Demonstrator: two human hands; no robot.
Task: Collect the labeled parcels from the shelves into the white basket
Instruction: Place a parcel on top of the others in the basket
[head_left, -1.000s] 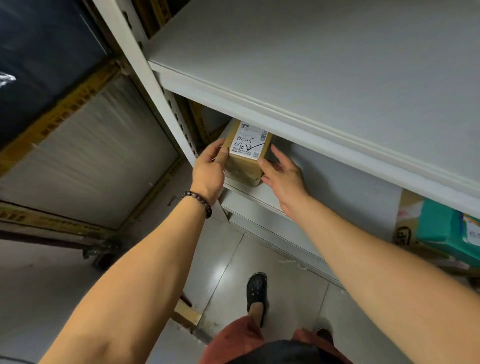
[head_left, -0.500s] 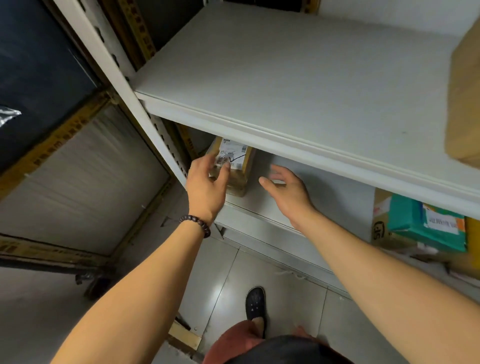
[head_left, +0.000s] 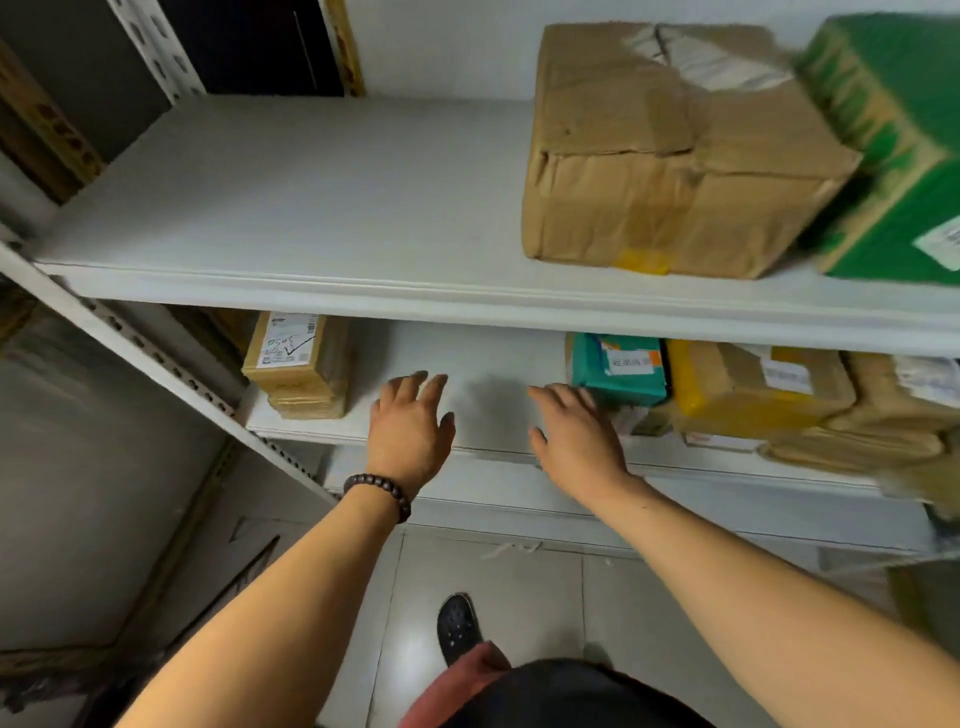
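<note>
Left hand and right hand, fingers spread and empty, over the white lower shelf. The small brown cardboard parcel with white label, gripped a second ago, stands released left of the left fingers, uncollected. A teal wrapped packet lies just beside the right fingers, likely next.

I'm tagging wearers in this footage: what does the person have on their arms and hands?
No sleeves or gloves show on either arm. The left hand has a dark beaded bracelet round its wrist. The right hand and its wrist wear nothing.
</note>
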